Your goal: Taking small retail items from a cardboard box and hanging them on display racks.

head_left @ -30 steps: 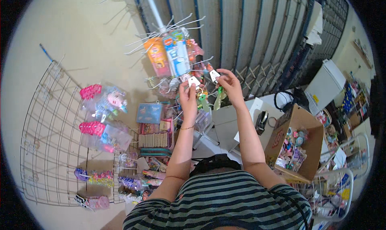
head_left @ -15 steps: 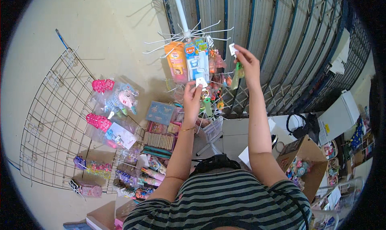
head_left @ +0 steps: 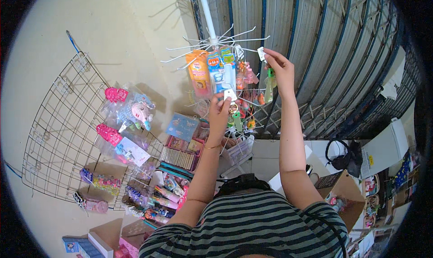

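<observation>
My right hand pinches a white card tag, and a green keychain hangs below it. That card is at the outer end of a prong on a white display rack; whether the prong passes through it I cannot tell. Lower and to the left, my left hand grips another white card tag between thumb and fingers. Beneath that card dangles a keychain with a gold ring and a green piece. Orange and blue packs hang on the rack between my hands.
A black wire grid with bagged goods leans at the left wall. Below it are a pink box of small goods and a blue box. Behind the rack runs a metal folding shutter. An open cardboard box stands at lower right.
My right hand has brought its card up against a prong's end on the rack. My left hand still grips its card. The whole view has shifted slightly.
</observation>
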Demonstrator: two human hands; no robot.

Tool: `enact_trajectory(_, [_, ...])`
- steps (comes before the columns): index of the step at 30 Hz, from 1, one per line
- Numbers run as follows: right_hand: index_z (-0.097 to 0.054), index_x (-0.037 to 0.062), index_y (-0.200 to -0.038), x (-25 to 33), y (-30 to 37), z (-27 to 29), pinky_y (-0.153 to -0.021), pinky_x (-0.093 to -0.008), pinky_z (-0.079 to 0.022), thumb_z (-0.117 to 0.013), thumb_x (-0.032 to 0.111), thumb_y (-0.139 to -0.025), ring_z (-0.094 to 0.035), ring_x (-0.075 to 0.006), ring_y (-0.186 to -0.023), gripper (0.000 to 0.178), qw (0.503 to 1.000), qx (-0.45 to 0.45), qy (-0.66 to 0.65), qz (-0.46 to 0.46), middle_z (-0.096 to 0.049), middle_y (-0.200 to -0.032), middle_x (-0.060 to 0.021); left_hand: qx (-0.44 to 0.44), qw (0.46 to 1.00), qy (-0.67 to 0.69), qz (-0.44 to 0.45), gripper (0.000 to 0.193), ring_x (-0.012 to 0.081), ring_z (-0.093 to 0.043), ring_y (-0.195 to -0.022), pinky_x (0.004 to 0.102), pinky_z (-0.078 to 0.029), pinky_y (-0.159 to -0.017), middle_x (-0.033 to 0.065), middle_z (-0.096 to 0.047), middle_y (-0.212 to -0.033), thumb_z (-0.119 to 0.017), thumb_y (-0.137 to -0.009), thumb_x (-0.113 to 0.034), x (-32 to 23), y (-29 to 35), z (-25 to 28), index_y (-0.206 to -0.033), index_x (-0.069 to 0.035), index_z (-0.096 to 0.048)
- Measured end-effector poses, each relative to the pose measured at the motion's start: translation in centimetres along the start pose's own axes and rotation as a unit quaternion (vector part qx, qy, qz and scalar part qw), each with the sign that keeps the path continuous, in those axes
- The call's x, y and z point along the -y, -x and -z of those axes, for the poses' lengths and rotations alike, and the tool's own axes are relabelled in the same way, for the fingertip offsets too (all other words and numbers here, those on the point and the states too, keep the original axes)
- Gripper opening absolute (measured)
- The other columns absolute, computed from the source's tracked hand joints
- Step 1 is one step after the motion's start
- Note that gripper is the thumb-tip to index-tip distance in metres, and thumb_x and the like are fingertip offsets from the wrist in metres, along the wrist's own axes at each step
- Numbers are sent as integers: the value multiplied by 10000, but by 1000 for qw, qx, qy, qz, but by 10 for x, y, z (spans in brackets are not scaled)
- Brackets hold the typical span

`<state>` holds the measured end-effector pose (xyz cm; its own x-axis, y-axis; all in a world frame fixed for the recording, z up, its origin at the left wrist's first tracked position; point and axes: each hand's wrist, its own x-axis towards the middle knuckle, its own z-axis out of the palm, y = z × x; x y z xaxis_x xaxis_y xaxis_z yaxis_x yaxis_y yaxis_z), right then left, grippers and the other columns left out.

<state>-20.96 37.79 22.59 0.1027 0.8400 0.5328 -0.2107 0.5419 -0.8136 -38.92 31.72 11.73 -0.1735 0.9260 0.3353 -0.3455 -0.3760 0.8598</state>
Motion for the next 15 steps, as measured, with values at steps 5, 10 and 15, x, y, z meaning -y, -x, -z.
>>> enact_trajectory(5, [-609, 14, -973, -27, -10, -4, -575, -195, -421, -623, 66, -782, -517, -64, -636, 199, 999, 24, -16, -20, -597, -740, -13, -8, 1000, -13, 9, 164, 139, -619, -749, 215, -478, -614, 106, -623, -891, -516, -871, -101, -7, 9, 0, -1014, -38, -465])
enact_trajectory(10, [-547, 27, -969, -63, -28, -12, -587, -203, -419, -647, 98, -771, -554, -70, -663, 233, 999, 29, 17, 6, -626, -758, -42, -21, 1000, 2, 18, 172, 95, -587, -740, 192, -440, -612, 87, -621, -896, -532, -872, -116, -14, 14, -5, -1009, -42, -459])
enact_trajectory(15, [-549, 27, -972, -67, -34, -30, -594, -212, -433, -655, 121, -767, -575, -79, -668, 249, 999, 30, 33, 3, -632, -756, -57, -7, 999, -35, 2, 146, 136, -615, -734, 222, -473, -641, 116, -636, -864, -517, -876, -105, -8, 16, -3, -987, -38, -449])
